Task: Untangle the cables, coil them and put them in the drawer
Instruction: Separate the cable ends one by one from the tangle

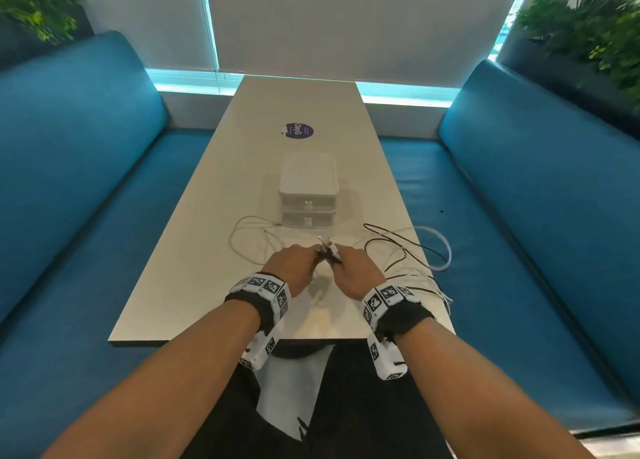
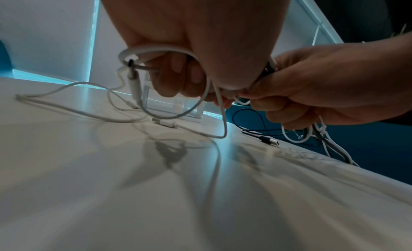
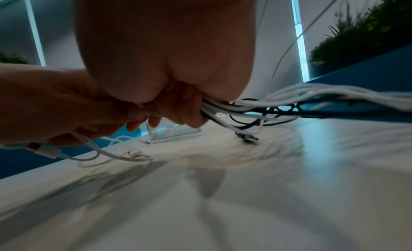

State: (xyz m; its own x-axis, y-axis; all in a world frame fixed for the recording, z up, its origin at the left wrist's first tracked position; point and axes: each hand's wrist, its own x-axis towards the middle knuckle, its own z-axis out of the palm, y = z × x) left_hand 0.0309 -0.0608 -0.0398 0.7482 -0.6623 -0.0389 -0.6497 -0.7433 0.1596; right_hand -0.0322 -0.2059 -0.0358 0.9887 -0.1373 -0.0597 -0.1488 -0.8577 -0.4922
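From the head view, the left hand [image 1: 292, 264] and the right hand [image 1: 355, 268] meet above the long pale table [image 1: 194, 271]. Both pinch the thin white and black cables [image 1: 327, 250] at their plug ends. The small translucent plastic drawer unit [image 1: 308, 195] stands at 12 o'clock from the hands, both drawers closed. Loose loops lie at 10 o'clock, and others at 3 o'clock hang over the table edge. A pull there could drag them to the blue bench [image 1: 519, 250].

In the left wrist view, the curled fingers [image 2: 176, 78] hold a white loop [image 2: 156, 50]. The cables look light, limp and smooth; I judge it best to grip them near the stiffer plugs.

In the right wrist view, the fingers [image 3: 187, 113] clench a mixed bundle [image 3: 256, 103]. The table in front gives open room.
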